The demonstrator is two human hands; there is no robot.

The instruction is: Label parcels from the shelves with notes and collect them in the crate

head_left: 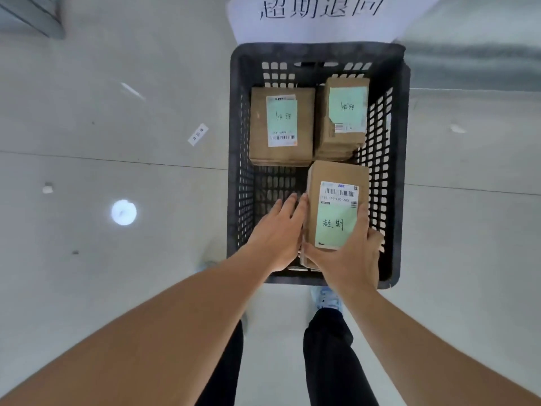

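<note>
Three parcels (pixel 336 183) in crate (pixel 235 159) on floor (pixel 117 142)

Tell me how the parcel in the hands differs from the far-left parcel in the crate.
The held parcel is gripped by the right hand, with the left hand against its side; the far-left parcel lies untouched on the floor of the crate. The held parcel's barcode sits above its green note; the far-left parcel's barcode sits below. Both are brown cardboard with a handwritten green note.
</note>
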